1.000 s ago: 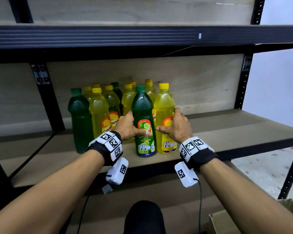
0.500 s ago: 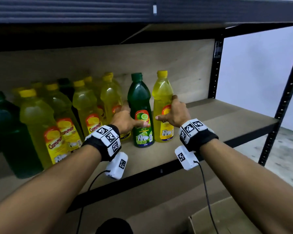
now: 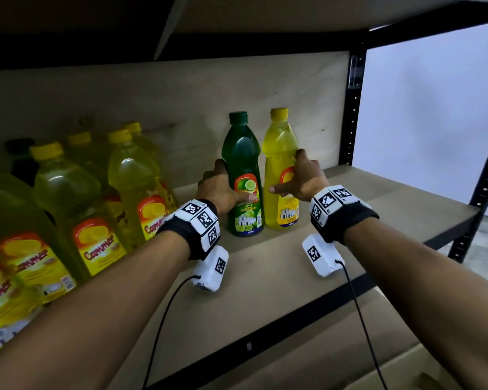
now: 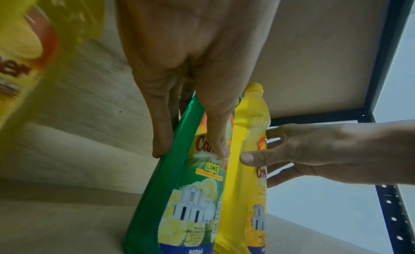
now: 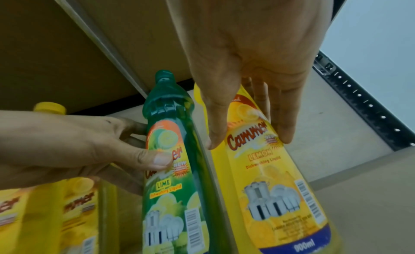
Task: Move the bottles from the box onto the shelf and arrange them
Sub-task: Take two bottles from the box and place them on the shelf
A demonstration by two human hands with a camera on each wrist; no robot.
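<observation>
A green lime bottle point(image 3: 242, 175) and a yellow lemon bottle point(image 3: 281, 170) stand upright side by side on the shelf board point(image 3: 293, 277), close to the back panel. My left hand point(image 3: 223, 190) grips the green bottle point(image 4: 179, 187) round its waist, thumb on the label and fingers behind it. My right hand point(image 3: 302, 178) grips the yellow bottle point(image 5: 269, 178) the same way, thumb on its front. Both hands show in each wrist view: the left hand point(image 5: 78, 147) beside the green bottle point(image 5: 172, 151), the right hand point(image 4: 314, 151) beside the yellow bottle point(image 4: 244, 169).
A cluster of several yellow bottles point(image 3: 76, 209), with dark green ones behind, fills the shelf's left part. A black steel upright point(image 3: 352, 108) bounds the shelf at the right. An upper shelf point(image 3: 237, 18) hangs overhead. Cardboard point(image 3: 420, 372) shows below at the right.
Both hands have slid the green and yellow bottles rightward and back along the shelf, away from the cluster. My head has moved closer and turned right.
</observation>
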